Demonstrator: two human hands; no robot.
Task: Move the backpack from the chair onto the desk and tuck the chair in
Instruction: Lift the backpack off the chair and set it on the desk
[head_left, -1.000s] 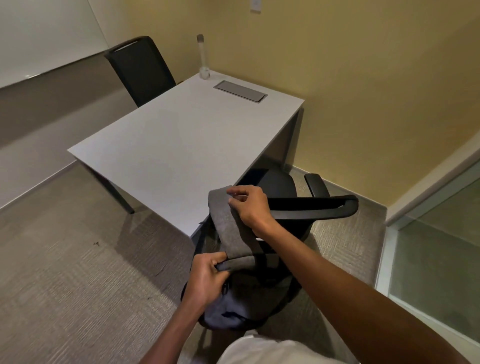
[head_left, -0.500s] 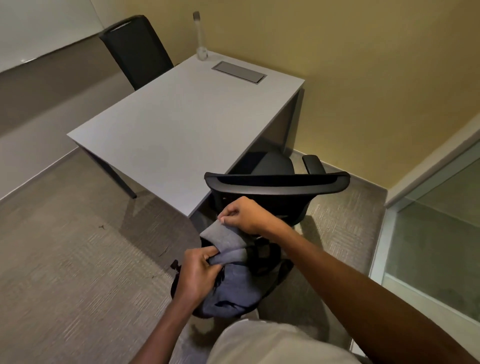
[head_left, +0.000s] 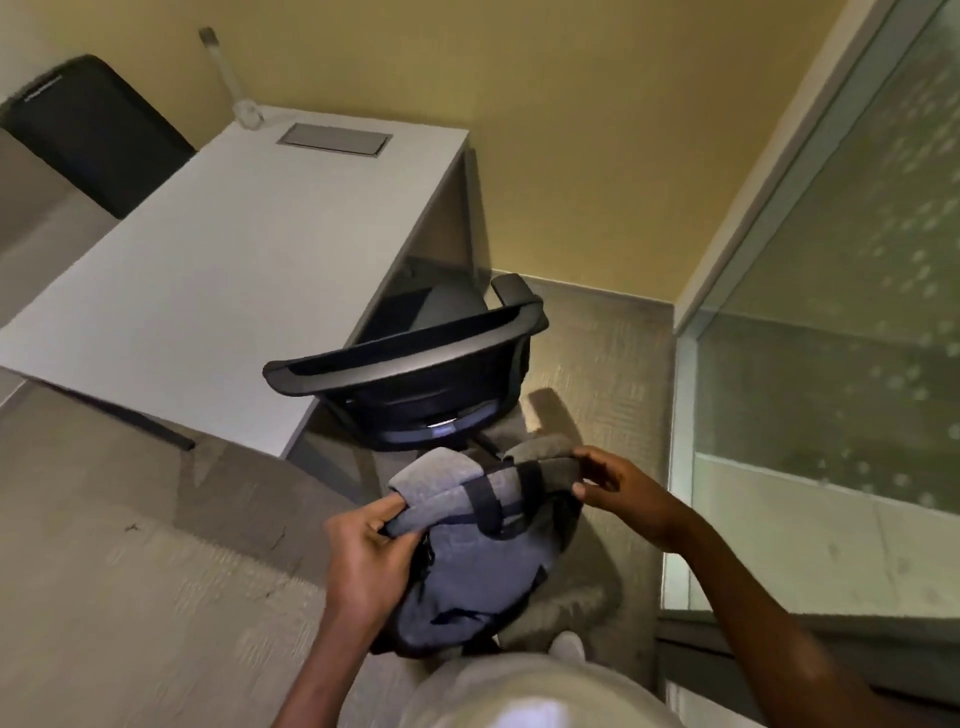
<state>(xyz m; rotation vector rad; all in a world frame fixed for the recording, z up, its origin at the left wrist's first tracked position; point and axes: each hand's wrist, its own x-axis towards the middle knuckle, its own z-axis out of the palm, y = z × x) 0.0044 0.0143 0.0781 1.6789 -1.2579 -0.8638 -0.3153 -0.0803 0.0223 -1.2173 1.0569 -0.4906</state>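
Observation:
A grey backpack (head_left: 483, 561) with black straps hangs in front of me, behind the black office chair (head_left: 415, 384). My left hand (head_left: 369, 556) grips the left end of its padded top. Pinching the right end of that top is my right hand (head_left: 618, 493). The chair stands at the near right corner of the white desk (head_left: 234, 270), its seat partly under the desk edge and its backrest toward me. The backpack is off the chair and below desk height.
A second black chair (head_left: 93, 135) stands at the desk's far left. A clear tube stand (head_left: 234, 83) and a grey cable hatch (head_left: 335, 139) sit at the desk's far end. A frosted glass partition (head_left: 831, 338) runs along the right. Carpet lies to the left.
The backpack has come lower and toward me, away from the chair back. My right hand has shifted right along its top. The view has swung right and tilted.

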